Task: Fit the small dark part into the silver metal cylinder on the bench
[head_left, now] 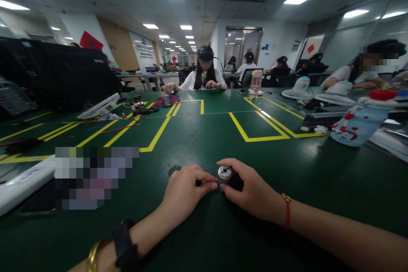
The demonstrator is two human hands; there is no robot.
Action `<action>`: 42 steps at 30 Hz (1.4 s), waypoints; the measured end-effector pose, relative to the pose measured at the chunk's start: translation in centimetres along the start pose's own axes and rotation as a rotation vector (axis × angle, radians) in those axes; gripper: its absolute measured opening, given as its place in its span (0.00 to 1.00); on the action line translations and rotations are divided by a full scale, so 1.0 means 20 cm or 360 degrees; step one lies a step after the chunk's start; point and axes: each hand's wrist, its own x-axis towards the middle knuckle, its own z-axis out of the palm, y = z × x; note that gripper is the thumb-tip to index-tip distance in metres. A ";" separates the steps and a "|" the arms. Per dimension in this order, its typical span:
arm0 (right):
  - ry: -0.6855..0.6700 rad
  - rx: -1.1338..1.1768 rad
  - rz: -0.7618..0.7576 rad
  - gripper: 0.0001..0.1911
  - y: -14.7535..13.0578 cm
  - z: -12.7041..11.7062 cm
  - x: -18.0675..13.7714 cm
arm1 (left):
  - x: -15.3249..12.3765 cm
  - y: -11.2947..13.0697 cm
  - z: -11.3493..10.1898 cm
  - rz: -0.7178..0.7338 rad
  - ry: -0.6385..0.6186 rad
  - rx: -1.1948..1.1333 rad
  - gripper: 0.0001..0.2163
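Observation:
A small silver cylindrical part (225, 174) with a dark round face sits low over the green table (204, 136), close in front of me. My right hand (251, 193) is closed around it, thumb and forefinger wrapped about its body. My left hand (186, 189) is pinched, with fingertips touching the part's left side. What the left fingers hold, if anything, is too small to see. A red cord circles my right wrist; a black watch and a gold bangle sit on my left.
Yellow tape lines (255, 138) mark boxes on the table. A white power strip (22, 185) lies at left, a blue bottle (360, 121) at right, white fans (98, 108) and cables farther back. A person (204, 78) sits opposite; others work at right.

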 end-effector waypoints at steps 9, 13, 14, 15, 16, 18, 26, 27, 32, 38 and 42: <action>0.0396 -0.0320 0.0261 0.18 0.11 -0.25 0.09 | 0.01 -0.02 -0.03 -0.0102 0.0034 -0.0192 0.14; 0.0739 -0.0808 0.0711 0.20 0.37 -0.57 0.14 | 0.02 -0.05 -0.11 -0.0232 0.0171 -0.0317 0.17; 0.0795 -0.0934 0.0833 0.21 0.45 -0.65 0.14 | 0.03 -0.07 -0.12 -0.0272 0.0229 -0.0330 0.18; 0.0827 -0.1043 0.0949 0.22 0.52 -0.72 0.13 | 0.04 -0.08 -0.13 -0.0314 0.0282 -0.0344 0.19; 0.0828 -0.1125 0.1050 0.23 0.59 -0.77 0.11 | 0.04 -0.09 -0.14 -0.0356 0.0324 -0.0362 0.20; 0.0776 -0.1201 0.1197 0.26 0.68 -0.83 0.08 | 0.05 -0.12 -0.14 -0.0429 0.0367 -0.0420 0.22; 0.0825 -0.1498 0.0416 0.30 0.38 -0.55 0.10 | 0.06 -0.14 -0.11 -0.0495 0.0424 -0.0530 0.23; 0.0639 -0.1318 0.0219 0.28 0.30 -0.46 0.10 | 0.06 -0.14 -0.11 -0.0492 0.0422 -0.0519 0.23; -0.0288 -0.0669 -0.0341 0.14 0.04 -0.07 0.08 | 0.06 -0.14 -0.11 -0.0463 0.0449 -0.0504 0.23; 0.0113 -0.0657 -0.0134 0.11 0.13 -0.24 0.11 | 0.05 -0.13 -0.11 -0.0473 0.0424 -0.0474 0.24; -0.0014 -0.0554 -0.0184 0.17 0.11 -0.26 0.09 | 0.06 -0.13 -0.11 -0.0468 0.0443 -0.0456 0.24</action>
